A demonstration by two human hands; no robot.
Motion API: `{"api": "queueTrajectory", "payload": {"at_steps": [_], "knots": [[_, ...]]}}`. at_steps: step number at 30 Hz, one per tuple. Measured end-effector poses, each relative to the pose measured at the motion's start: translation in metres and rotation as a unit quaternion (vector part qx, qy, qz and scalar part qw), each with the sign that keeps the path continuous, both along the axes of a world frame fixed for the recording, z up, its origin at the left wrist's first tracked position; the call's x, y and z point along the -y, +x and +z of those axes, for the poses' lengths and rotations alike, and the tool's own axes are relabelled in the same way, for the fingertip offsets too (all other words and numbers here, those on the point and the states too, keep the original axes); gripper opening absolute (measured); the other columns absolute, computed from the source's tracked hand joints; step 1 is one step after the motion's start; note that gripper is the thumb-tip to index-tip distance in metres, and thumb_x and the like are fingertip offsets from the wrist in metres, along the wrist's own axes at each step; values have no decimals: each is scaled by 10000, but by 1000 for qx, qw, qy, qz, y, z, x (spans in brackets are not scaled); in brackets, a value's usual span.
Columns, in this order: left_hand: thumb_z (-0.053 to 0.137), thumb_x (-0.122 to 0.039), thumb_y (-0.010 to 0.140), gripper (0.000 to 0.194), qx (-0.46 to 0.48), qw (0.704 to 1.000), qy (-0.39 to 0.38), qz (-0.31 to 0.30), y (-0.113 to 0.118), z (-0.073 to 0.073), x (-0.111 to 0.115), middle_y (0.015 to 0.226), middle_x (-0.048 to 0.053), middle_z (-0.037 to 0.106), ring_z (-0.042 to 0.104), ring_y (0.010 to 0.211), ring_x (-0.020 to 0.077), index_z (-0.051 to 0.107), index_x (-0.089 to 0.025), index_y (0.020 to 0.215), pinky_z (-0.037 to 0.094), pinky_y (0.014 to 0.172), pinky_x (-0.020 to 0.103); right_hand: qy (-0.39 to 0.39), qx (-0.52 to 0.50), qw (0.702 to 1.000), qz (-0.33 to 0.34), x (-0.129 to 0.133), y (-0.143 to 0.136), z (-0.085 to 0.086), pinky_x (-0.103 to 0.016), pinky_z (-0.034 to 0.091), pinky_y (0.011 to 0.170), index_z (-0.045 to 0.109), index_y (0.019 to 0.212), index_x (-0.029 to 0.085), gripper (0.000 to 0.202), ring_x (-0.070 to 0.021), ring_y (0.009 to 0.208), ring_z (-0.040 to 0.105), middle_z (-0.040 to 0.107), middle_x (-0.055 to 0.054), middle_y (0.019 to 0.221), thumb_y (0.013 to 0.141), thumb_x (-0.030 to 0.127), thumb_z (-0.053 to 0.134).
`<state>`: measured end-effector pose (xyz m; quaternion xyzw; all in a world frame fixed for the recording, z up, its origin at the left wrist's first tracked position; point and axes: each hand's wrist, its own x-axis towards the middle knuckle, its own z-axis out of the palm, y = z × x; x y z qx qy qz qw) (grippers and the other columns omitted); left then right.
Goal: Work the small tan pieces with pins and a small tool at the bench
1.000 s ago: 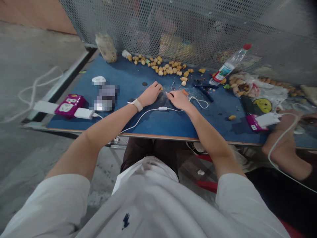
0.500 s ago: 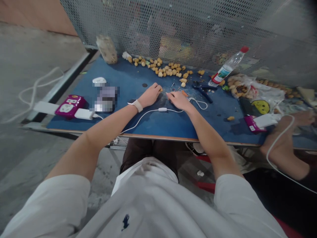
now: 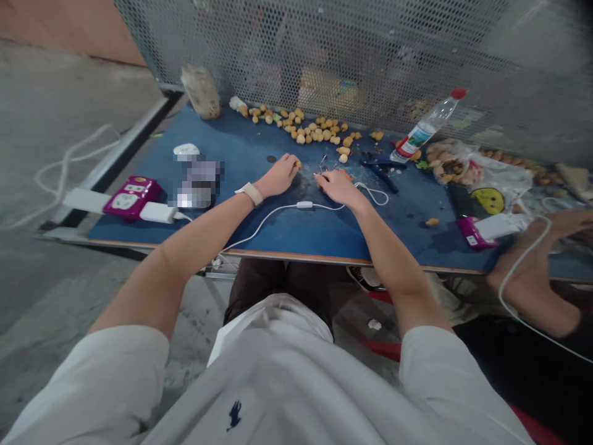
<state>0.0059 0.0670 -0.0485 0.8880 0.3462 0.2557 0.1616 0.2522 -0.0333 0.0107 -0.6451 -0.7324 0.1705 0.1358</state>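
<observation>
My left hand (image 3: 278, 175), with a pale band at the wrist, is closed on a small tan gourd-like piece (image 3: 298, 165) that shows at the fingertips. Facing it, a short gap to the right, my right hand (image 3: 334, 186) has its fingers pinched on something small with a light tip; most of it is hidden. Under and beside the right hand lie an orange piece (image 3: 345, 175) and light crumbs on the blue table (image 3: 278, 232). Behind the hands stretches a row of small tan gourds (image 3: 317, 133). Pliers with dark blue handles (image 3: 386, 176) lie to the right.
A bottle with a red cap (image 3: 424, 131) leans at the back mesh. A white cable (image 3: 304, 204) crosses before my hands. Purple power blocks (image 3: 132, 199) sit left and right, the left one near a white mouse (image 3: 186, 150). Another person's arm (image 3: 532, 278) rests at the right.
My left hand has turned slightly and moved a little left, away from my right hand. The tan piece shows more at its fingertips. My right hand has shifted slightly right.
</observation>
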Motion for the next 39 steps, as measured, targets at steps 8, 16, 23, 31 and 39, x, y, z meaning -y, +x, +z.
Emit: {"api": "queueTrajectory", "payload": {"at_steps": [8,16,23,31,39], "knots": [[779,-569,1175,379,-146,969,30,-198,-4,43,57,1124,120,820,758,964,292,722,-249,980,548,898,415,33,89,989,-110,-9,23,-6,-587,639,1155,899,1328,207,469,-498,1346,855,922,-266,1422,1348,541,570],[764,-353,1135,274,-133,970,33,-203,9,41,64,1074,103,859,757,918,256,728,-245,886,517,864,391,46,105,988,-105,-16,35,-7,-610,662,1139,893,1311,222,310,-504,1355,838,913,-249,1460,1255,497,763],[773,-362,1123,229,-141,973,41,-179,14,38,64,1125,103,871,789,981,278,751,-250,925,496,839,396,54,82,991,-92,-20,41,-13,-569,672,1113,866,1261,236,225,-471,1338,849,914,-227,1430,1192,449,839],[541,-424,1267,338,-116,990,63,-55,2,28,39,1350,208,824,823,1215,387,785,-193,1312,664,1101,523,46,75,992,-95,-19,40,-12,-582,688,1153,862,1262,241,192,-473,1384,854,910,-223,1445,1175,412,866],[401,-160,1268,401,-55,989,111,83,-21,20,-3,1459,246,748,777,1369,402,743,-186,1474,662,1276,617,42,66,993,-92,-20,42,-13,-585,683,1151,847,1297,228,235,-480,1407,843,901,-241,1494,1178,430,836]]}}
